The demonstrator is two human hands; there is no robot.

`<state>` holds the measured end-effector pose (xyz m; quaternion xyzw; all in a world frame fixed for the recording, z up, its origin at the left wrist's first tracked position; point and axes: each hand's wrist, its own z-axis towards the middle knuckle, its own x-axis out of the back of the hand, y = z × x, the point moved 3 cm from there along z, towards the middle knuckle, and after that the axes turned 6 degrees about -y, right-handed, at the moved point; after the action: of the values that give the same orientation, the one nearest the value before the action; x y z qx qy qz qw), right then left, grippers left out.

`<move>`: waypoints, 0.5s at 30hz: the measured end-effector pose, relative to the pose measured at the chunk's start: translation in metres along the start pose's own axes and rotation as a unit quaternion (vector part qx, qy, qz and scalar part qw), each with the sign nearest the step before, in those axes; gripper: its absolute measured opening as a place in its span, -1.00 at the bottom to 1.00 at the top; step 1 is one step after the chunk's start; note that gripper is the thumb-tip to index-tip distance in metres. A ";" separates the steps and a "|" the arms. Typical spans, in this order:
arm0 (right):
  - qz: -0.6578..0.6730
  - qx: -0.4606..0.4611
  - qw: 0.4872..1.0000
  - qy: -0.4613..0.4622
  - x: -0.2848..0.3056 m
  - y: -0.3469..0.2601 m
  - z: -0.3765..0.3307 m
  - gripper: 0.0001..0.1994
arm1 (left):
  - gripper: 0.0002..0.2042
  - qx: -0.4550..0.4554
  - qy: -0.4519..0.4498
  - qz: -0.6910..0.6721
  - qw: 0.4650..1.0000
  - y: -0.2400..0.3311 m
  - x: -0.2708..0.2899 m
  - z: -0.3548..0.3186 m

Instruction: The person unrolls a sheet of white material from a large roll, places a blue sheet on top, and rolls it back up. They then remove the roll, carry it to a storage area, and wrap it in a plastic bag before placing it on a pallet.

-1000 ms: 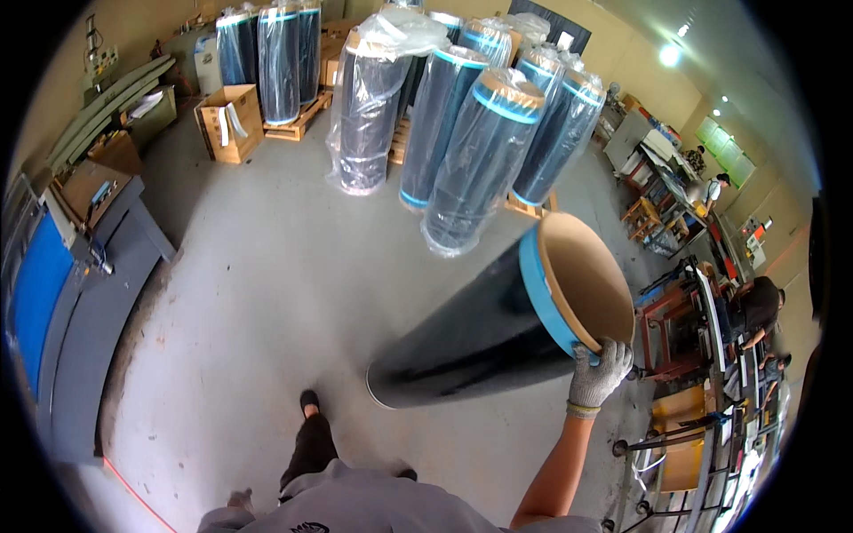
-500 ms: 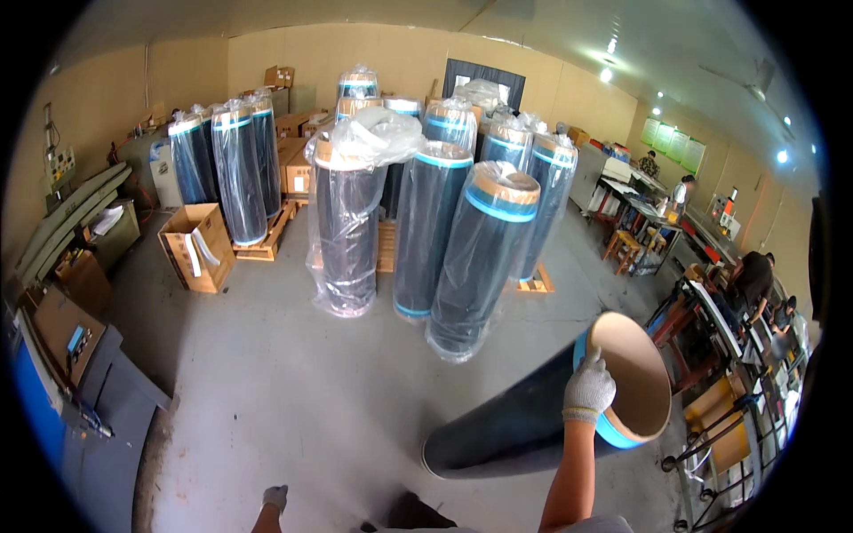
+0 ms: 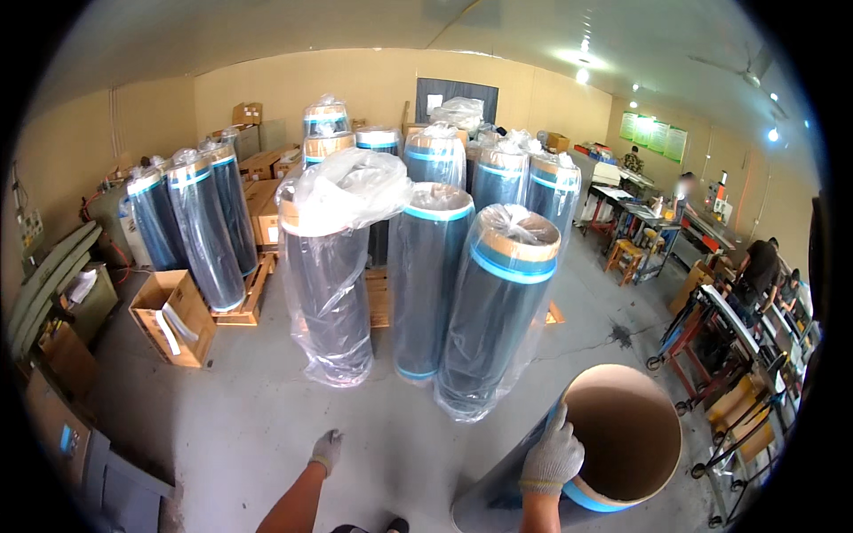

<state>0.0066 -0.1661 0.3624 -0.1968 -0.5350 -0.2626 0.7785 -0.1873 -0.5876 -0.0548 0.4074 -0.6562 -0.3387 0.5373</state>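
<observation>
A large roll [image 3: 582,508] of dark sheet on a wide brown cardboard tube leans at the lower right, its hollow end up and blue tape round the edge. My right hand [image 3: 553,457], in a white knitted glove, is closed over the near left part of its rim; some fingertips are hidden there. My left hand [image 3: 327,451], gloved too, is held out over the grey floor with fingers curled and nothing visible in it. Nearest ahead stands a plastic-wrapped roll [image 3: 502,302], upright with blue tape, beside another wrapped roll [image 3: 428,293].
More wrapped rolls [image 3: 327,284] stand close together ahead, some on wooden pallets [image 3: 240,306]. An open cardboard box [image 3: 182,320] sits at the left, near a grey machine [image 3: 124,497]. Wheeled racks [image 3: 711,355] line the right, with a co-worker [image 3: 758,271] bending behind them.
The leaning roll has been tipped more upright, its top end nearer me, with my right hand still on the rim. My left hand has risen forward and right. The view has shifted.
</observation>
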 end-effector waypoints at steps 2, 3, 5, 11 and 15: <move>-0.024 -0.006 1.000 0.005 -0.002 -0.010 0.010 -0.47 | -0.45 -0.024 -0.011 -0.027 0.999 0.064 -0.011 0.048; -0.049 -0.015 0.999 0.017 -0.003 -0.010 0.014 -0.48 | -0.40 -0.030 -0.030 -0.033 0.999 0.138 -0.015 0.060; -0.055 -0.003 0.998 0.042 -0.006 -0.022 0.023 -0.49 | -0.34 -0.063 -0.032 -0.157 0.985 0.203 0.001 0.122; -0.090 -0.046 0.990 0.099 -0.014 -0.035 0.038 -0.48 | -0.23 -0.187 0.176 -0.164 0.952 0.441 -0.014 0.272; -0.129 -0.079 0.983 0.102 -0.009 -0.052 0.029 -0.48 | -0.01 0.026 -0.022 -0.603 0.797 0.531 0.017 0.370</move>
<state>-0.0496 -0.1878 0.3655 -0.1590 -0.4510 -0.4207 0.7709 -0.6425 -0.3679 0.3499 0.7267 -0.2982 -0.5858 0.1996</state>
